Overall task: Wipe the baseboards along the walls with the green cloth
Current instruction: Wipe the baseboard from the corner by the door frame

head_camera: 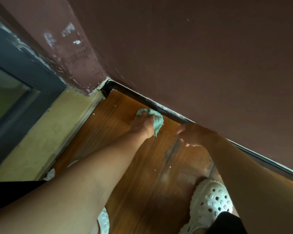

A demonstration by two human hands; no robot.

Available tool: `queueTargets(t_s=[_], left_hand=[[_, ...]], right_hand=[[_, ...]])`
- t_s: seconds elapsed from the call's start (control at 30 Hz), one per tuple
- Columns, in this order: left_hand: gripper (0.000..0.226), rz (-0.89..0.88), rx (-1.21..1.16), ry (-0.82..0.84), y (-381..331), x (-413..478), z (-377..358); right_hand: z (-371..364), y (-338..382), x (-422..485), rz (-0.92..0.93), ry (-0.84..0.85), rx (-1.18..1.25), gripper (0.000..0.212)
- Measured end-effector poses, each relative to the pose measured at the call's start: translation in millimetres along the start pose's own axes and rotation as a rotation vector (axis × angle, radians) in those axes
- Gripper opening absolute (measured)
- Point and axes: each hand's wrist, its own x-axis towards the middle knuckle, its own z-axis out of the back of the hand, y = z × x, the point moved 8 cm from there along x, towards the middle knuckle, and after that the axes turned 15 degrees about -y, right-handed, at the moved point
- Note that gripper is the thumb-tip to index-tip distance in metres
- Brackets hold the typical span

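My left hand grips the bunched green cloth and holds it against the dark baseboard at the foot of the brown wall, not far from the room corner. The cloth bulges out past my fingers toward the wall and hangs down beside my wrist. My right hand hovers to the right of it, close to the baseboard, fingers loosely curled and holding nothing. The baseboard runs diagonally from the corner down to the right edge of the view.
The brown wall fills the upper right. A dark-framed glass door with a yellowish sill stands on the left. The wooden floor carries small white scraps of debris. My feet in white perforated clogs stand near the bottom.
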Motion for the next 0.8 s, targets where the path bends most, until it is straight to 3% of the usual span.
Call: queueTargets(t_s=[0.13, 0.23, 0.3, 0.37, 0.47, 0.6, 0.7, 0.8], left_hand=[[0.055, 0.054, -0.104, 0.009, 28.8, -4.3, -0.5], [0.038, 0.347, -0.489, -0.055, 53.2, 3.1, 11.6], [0.035, 0.568, -0.76, -0.195, 76.3, 11.8, 24.2], [0.038, 0.673, -0.963, -0.384, 94.7, 16.0, 43.1], [0.041, 0.588, -1.028, -0.511, 99.0, 22.5, 67.1], [0.044, 0.418, -0.904, -0.367, 66.3, 27.7, 56.5], [0.034, 0.159, -0.895, -0.162, 12.9, 18.2, 31.2], [0.035, 0.192, -1.073, -0.061, -14.1, 8.6, 8.7]], right_hand=[[-3.1, 17.3, 0.6, 0.053, -0.012, -0.033, 0.032], [-9.1, 28.5, 4.5, 0.069, -0.013, -0.018, 0.028], [-13.6, 35.0, 6.7, 0.081, -0.006, -0.022, 0.024], [-17.8, 40.3, 7.8, 0.095, 0.003, -0.046, 0.026], [-20.5, 43.4, 8.6, 0.1, 0.018, -0.077, 0.028], [-19.1, 43.6, 10.6, 0.1, 0.005, -0.067, 0.016], [-16.0, 47.3, 10.1, 0.104, -0.006, -0.049, 0.018], [-14.6, 51.8, 9.0, 0.116, -0.01, -0.071, 0.02]])
